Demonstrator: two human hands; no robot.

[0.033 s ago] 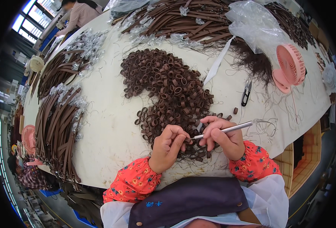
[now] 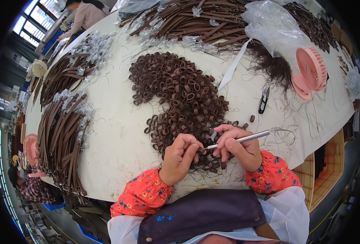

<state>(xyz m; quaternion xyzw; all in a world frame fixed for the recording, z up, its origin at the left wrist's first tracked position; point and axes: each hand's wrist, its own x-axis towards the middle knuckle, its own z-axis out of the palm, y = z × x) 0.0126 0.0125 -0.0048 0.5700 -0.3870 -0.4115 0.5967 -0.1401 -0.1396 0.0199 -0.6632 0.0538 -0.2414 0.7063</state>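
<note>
My right hand (image 2: 241, 147) grips a slim silver pen-shaped tool (image 2: 251, 137) between thumb and fingers, its narrow tip angled down to the left. That tip points at the fingertips of my left hand (image 2: 181, 157), which are pinched together. Whatever sits in the pinch is mostly hidden; a small brown edge seems to show there. Both hands are over the near end of a big heap of small brown strap loops (image 2: 180, 89). A few loops lie beneath and between the hands, with loose threads around them.
Black thread snips (image 2: 263, 100) and a pink fan (image 2: 311, 71) stand to the right on the white table (image 2: 119, 134). Bundles of brown straps (image 2: 60, 138) lie left, more straps (image 2: 196, 22) at the back beside clear plastic (image 2: 271, 26). Another person (image 2: 84, 18) sits far left.
</note>
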